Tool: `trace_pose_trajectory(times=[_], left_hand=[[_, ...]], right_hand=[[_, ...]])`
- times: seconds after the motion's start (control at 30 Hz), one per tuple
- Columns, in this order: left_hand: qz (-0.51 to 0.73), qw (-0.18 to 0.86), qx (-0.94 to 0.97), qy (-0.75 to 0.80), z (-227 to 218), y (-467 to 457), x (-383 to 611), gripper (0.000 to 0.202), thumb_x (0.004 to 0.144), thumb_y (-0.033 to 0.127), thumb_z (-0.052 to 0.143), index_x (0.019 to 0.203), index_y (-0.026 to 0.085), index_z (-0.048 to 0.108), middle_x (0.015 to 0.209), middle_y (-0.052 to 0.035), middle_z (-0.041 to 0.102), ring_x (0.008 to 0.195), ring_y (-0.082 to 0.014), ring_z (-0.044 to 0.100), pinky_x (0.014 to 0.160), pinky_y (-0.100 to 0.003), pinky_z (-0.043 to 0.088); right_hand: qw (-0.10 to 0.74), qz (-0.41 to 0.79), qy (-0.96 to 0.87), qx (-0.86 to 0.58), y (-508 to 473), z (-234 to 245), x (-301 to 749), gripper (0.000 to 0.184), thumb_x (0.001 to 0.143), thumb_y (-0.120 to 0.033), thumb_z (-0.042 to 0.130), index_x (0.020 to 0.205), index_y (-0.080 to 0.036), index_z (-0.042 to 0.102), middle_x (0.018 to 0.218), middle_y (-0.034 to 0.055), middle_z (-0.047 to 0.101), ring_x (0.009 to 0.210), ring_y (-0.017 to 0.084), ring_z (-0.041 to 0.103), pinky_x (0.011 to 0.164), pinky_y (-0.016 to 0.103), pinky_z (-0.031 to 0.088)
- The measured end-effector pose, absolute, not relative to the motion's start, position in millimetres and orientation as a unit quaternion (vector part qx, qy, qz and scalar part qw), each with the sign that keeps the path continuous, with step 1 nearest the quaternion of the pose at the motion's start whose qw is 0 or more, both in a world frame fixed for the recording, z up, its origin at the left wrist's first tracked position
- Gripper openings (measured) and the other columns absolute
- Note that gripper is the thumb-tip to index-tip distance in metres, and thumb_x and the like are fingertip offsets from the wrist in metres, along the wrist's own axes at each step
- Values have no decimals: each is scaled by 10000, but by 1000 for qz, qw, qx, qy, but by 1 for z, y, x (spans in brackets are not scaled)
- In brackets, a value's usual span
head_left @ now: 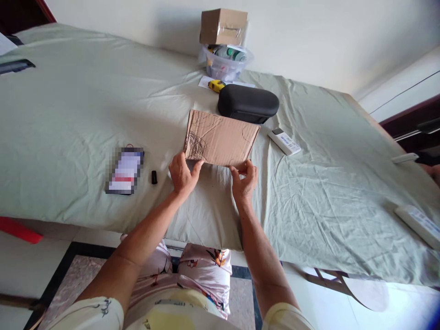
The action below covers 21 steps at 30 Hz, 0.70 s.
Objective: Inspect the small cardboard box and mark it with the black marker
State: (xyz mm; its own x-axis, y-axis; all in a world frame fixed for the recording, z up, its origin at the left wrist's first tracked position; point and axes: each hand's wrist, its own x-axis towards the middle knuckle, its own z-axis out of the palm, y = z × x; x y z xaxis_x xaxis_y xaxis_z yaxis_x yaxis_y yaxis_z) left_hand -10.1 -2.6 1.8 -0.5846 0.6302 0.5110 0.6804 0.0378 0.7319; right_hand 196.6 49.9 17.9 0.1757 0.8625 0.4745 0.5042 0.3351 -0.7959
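Note:
A flat piece of brown cardboard (225,137) is held at its near edge by both hands. Dark scribbled lines mark its left side, and fainter curved lines show near the right corner. My left hand (184,174) grips the near left corner, thumb along the edge. My right hand (244,181) pinches the near right part between thumb and fingers. Just beyond the cardboard lies a black hard case (248,101). A small black cap (154,177) rests on the cloth left of my left hand.
A phone (125,172) with a blurred screen lies at left. To the right is a white device (284,141). At the back, a plastic tub (225,68) bears a cardboard box (223,26), near a yellow tape measure (216,85). Wrinkled green cloth (79,105) covers the table.

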Motion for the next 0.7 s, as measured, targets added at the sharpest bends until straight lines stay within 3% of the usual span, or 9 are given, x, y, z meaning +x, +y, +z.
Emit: trace_pose_trajectory(times=[0.3,0.47,0.7], left_hand=[[-574,41,-448,-685,12,-6,-20,543,1079,708,484,1162,210,684,1095,-144,761,1061,-289,723,990,-447,552],[-588,78,-444,-671,13,-5,-18,488,1131,622,405,1108,224,687,1028,-120,760,998,-263,714,915,-412,549],[-589,61,-436,-678,9,-3,-23,407,1130,545,427,1016,243,674,974,-98,731,963,-251,694,882,-395,550]], right_hand=[[570,207,-594,-528,46,32,205,572,962,-652,587,1267,-207,775,860,0,627,711,139,566,773,356,525],[594,254,-567,-511,42,39,202,537,951,-621,627,1253,-207,788,836,-5,639,636,108,518,692,316,500],[588,274,-554,-522,46,37,204,629,917,-707,623,1227,-186,790,773,-15,631,619,109,504,614,287,464]])
